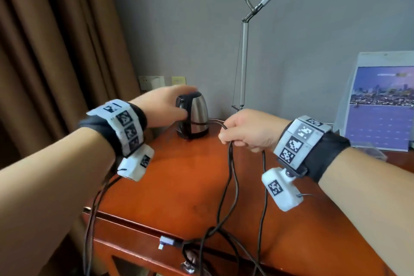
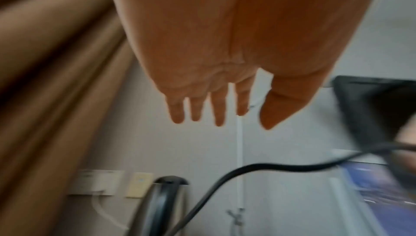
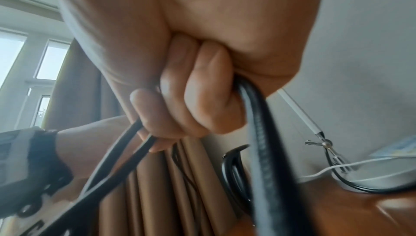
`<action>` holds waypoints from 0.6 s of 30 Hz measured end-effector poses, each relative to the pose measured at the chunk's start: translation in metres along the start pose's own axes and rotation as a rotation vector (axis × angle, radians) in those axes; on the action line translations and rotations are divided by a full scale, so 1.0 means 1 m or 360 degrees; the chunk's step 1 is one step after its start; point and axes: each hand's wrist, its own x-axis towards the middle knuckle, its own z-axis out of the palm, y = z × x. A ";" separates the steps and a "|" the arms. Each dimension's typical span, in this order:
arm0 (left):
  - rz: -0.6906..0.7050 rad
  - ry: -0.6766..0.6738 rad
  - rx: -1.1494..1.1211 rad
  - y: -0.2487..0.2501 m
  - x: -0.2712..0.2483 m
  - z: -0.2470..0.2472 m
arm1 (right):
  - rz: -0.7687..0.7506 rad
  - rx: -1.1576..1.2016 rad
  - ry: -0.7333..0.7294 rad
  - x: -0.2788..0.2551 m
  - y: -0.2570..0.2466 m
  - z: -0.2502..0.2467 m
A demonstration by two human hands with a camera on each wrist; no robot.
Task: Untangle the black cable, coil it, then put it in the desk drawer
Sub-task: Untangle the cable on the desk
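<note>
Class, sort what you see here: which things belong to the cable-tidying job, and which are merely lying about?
Job:
- thin black cable
- right hand, gripping it
- open left hand
- red-brown wooden desk

Lying about:
- steel kettle with black handle
- grey desk lamp arm
- skyline calendar
- brown curtain

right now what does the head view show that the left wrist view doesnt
Only the head view shows the right hand gripping the cable, strands hanging past the desk edge, and a plug there. Only the left wrist view shows the left hand from below: fingers straight, holding nothing. Both show the kettle, the wall sockets and the curtain.
</note>
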 end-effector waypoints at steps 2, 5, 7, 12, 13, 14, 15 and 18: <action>0.0260 -0.0181 -0.0111 0.032 -0.006 0.013 | -0.0037 -0.0014 0.0057 0.002 -0.007 -0.001; 0.0476 -0.0285 -0.0121 0.048 -0.003 0.017 | -0.0060 -0.0013 0.0144 0.001 -0.008 -0.006; 0.0456 -0.0335 -0.0098 0.049 0.000 0.012 | -0.0048 0.0096 0.0151 -0.001 -0.004 -0.011; 0.0188 0.0217 -0.0230 0.024 0.018 0.004 | 0.0058 0.0147 0.0163 -0.006 0.009 -0.009; 0.0065 0.0412 -0.0335 0.015 0.022 0.001 | 0.0093 0.0109 0.0112 -0.007 0.012 -0.005; -0.0114 0.0592 -0.0466 0.003 0.027 -0.004 | 0.0131 0.0084 0.0058 -0.008 0.016 -0.001; -0.0322 0.0744 -0.0601 -0.012 0.031 -0.010 | 0.0159 0.0069 0.0000 -0.010 0.020 0.003; -0.0789 0.0939 -0.0814 -0.066 0.031 -0.029 | 0.0215 0.0000 -0.0172 -0.014 0.028 0.013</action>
